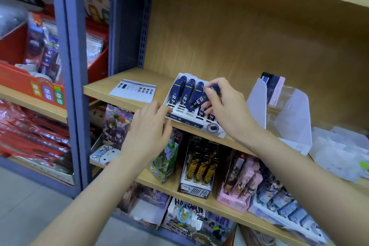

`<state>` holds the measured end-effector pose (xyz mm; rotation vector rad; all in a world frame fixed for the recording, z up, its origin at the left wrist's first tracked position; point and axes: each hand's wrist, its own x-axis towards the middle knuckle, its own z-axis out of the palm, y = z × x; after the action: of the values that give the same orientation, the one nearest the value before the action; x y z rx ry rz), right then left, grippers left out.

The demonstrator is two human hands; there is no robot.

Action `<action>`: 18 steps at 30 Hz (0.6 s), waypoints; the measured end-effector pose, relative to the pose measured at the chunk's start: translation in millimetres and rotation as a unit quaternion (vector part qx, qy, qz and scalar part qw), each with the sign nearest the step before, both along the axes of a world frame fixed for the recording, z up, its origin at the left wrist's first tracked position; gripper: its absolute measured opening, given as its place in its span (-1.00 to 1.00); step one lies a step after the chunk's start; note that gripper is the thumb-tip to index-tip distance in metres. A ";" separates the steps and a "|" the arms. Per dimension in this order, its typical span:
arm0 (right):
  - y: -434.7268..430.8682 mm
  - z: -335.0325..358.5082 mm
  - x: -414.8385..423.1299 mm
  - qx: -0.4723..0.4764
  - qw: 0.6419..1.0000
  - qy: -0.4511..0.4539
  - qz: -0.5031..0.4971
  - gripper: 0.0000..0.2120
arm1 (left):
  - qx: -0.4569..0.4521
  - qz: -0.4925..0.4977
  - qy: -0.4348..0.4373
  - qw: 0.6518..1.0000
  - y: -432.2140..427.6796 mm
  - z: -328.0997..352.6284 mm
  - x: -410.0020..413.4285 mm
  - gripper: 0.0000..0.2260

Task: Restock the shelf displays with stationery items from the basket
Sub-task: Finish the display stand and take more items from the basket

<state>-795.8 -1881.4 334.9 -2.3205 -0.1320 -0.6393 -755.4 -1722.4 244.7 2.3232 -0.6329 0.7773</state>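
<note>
My right hand (225, 106) holds one blue pack (199, 100) tilted over the white display tray (175, 115); my fingers (209, 94) are pinched around its upper end, and its lower end dips toward the tray's slots. The pack carries white letters that read roughly "E0" with a yellow-green stripe. The same marking shows on the rows of blue packs (186, 92) already standing in the tray's left slots. Small print runs along the tray's front lip, too blurred to read beyond what looks like "HB".

My left hand (147, 126) is at the tray's front left corner, fingers loosely spread and holding nothing, their tips touching the tray edge where it meets the wooden shelf (103, 86).

A printed card (133, 91) lies flat on the shelf to the left of the tray, showing a row of small product pictures; its text is illegible. To the right stands a clear plastic divider stand (289, 112) with a dark package (271, 86) behind it. Further right are some cloudy plastic boxes (339, 150).

Below, the next shelf holds a cartoon-cat tin (105, 155), a black-and-gold pen box (199, 166) and a pink box (239, 181). Lower still, a box reads "HA…" in large dark letters, partly hidden by a blue cord (182, 211). At far left a red box (34, 82) bears three coloured labels with Chinese characters. My forearms cover part of the lower shelves.
</note>
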 end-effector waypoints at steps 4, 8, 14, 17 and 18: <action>4.9 9.2 33.9 -0.124 0.991 -0.039 -0.039 -0.82 | 0.066 -0.027 -0.010 0.997 -1.8 6.2 19.6 -0.80; 4.7 11.7 54.7 -0.157 0.987 -0.016 -0.038 -0.86 | 0.121 -0.040 -0.015 0.992 -1.3 3.9 24.5 -0.78; -1.1 16.7 67.8 -0.223 0.974 0.024 -0.026 -0.85 | 0.114 -0.047 -0.028 0.992 0.1 -1.5 27.7 -0.81; -2.9 21.7 71.0 -0.219 0.975 0.038 -0.010 -0.88 | 0.106 -0.048 -0.039 0.992 -0.4 -3.4 29.2 -0.82; -2.8 23.1 72.5 -0.212 0.976 0.043 -0.003 -0.90 | 0.105 -0.048 -0.042 0.992 -0.6 -3.7 29.6 -0.82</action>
<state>-723.3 -1884.3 358.0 -2.7566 -0.2405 -0.5517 -725.8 -1723.0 240.9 2.4368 -0.8962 0.7992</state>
